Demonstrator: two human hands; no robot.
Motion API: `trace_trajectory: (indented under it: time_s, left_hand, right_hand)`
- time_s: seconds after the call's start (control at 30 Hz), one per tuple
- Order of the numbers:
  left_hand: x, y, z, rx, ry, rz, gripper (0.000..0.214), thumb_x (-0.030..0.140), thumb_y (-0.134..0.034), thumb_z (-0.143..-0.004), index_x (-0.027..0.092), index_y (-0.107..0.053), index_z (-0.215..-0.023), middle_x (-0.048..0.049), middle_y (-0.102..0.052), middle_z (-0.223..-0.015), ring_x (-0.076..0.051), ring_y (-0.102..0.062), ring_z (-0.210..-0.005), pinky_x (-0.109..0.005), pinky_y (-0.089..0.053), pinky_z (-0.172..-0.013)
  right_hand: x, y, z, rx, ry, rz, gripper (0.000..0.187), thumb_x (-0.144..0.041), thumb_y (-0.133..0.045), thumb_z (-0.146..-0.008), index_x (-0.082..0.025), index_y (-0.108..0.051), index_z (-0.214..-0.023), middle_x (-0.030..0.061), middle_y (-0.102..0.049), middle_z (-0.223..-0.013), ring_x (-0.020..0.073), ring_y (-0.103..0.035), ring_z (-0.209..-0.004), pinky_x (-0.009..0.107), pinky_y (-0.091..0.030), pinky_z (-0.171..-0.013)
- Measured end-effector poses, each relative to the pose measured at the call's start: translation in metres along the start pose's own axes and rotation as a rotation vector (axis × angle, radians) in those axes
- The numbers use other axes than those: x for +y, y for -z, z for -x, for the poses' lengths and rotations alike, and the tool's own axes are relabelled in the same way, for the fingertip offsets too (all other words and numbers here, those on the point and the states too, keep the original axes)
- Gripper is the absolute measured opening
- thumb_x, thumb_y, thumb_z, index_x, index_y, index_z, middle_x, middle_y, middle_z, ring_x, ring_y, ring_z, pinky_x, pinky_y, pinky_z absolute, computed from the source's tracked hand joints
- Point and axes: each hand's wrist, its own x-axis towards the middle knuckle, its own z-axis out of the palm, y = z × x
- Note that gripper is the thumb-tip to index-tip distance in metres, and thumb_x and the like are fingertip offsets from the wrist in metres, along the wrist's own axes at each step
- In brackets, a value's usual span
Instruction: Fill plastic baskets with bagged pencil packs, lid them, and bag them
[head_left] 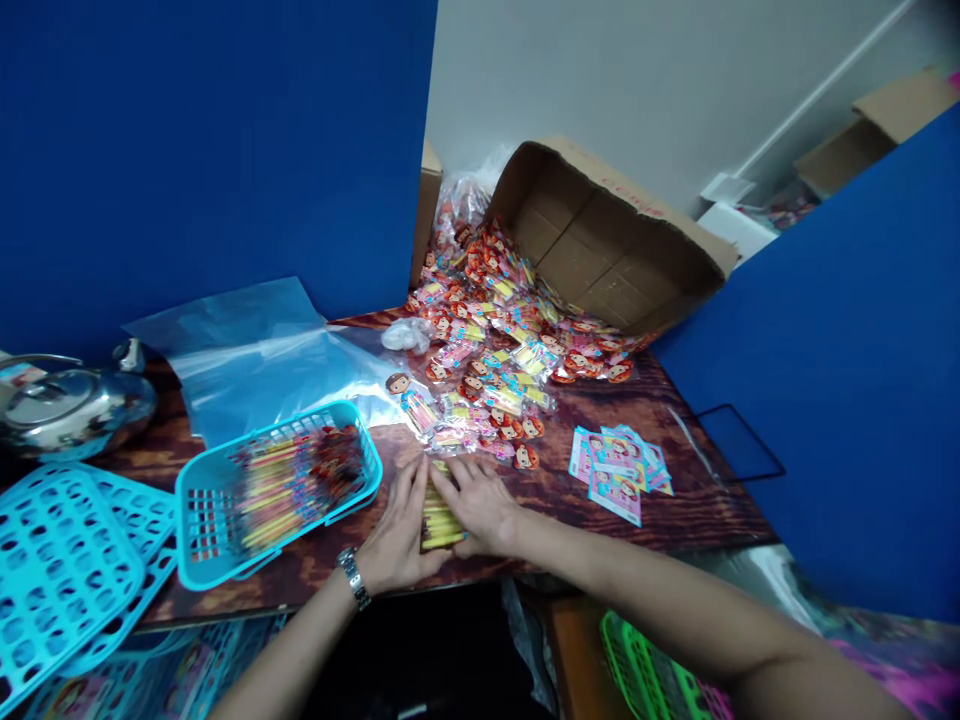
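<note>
Both hands are lying palms down at the counter's near edge, left hand and right hand pressing a yellow bundle between curled fingers, right of the basket.

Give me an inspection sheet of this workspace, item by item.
Surface: dark wood-grain table, crowded.
Job's things: left hand and right hand press a stack of yellow packets between them.
Clutter: spilled cartoon-face packets from a tipped cardboard box; turquoise basket holding packets; printed cards; clear plastic bags; metal kettle; stacked turquoise trays.
Grippers: both hands flat, fingers on the stack.
Cables: nothing seen.
Surroundings: blue partitions, grey wall.
</note>
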Motion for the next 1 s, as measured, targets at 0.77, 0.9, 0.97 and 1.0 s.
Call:
trace_trajectory:
  time_s: [0.77,0.9,0.97,1.0]
  left_hand:
    - [0.059,0.075,0.031,0.056,-0.142,-0.232,0.064,0.023,-0.052,-0.085,0.023,-0.025,-0.143,-0.0115,-0.034,-0.146,-0.024,-0.035,-0.133,-0.042,-0.04,-0.104]
    - [0.025,0.174,0.049,0.304,-0.073,-0.516,0.035,0.033,-0.048,-0.087,0.023,-0.054,-0.12,-0.0062,-0.056,-0.125,-0.024,-0.049,-0.12,-0.044,-0.041,-0.101]
    - [-0.009,0.206,0.054,0.281,0.004,-0.638,0.037,0.044,-0.041,-0.088,0.018,-0.065,-0.1,-0.0096,-0.054,-0.125,-0.029,-0.052,-0.115,-0.05,-0.042,-0.096]
    - [-0.025,0.216,0.056,0.214,0.048,-0.664,0.042,0.047,-0.038,-0.089,0.018,-0.066,-0.098,-0.0094,-0.053,-0.127,-0.029,-0.053,-0.114,-0.05,-0.044,-0.093]
  right_hand:
    - [0.003,0.012,-0.008,-0.048,-0.019,0.046,0.115,-0.042,-0.077,-0.051,-0.021,-0.015,-0.145,0.0187,-0.042,-0.126,0.0359,-0.045,-0.112,0.05,-0.037,-0.091]
    - [0.006,0.012,-0.01,-0.031,0.009,0.04,0.117,-0.047,-0.078,-0.049,-0.022,-0.015,-0.145,0.0185,-0.041,-0.127,0.0359,-0.045,-0.113,0.049,-0.037,-0.092]
    - [0.007,0.012,-0.011,-0.044,0.017,0.056,0.117,-0.046,-0.078,-0.05,-0.023,-0.014,-0.145,0.0178,-0.043,-0.125,0.0352,-0.049,-0.108,0.049,-0.039,-0.089]
    - [0.008,0.013,-0.011,-0.052,0.019,0.069,0.117,-0.045,-0.078,-0.05,-0.024,-0.013,-0.145,0.0171,-0.044,-0.124,0.0348,-0.051,-0.106,0.048,-0.04,-0.087]
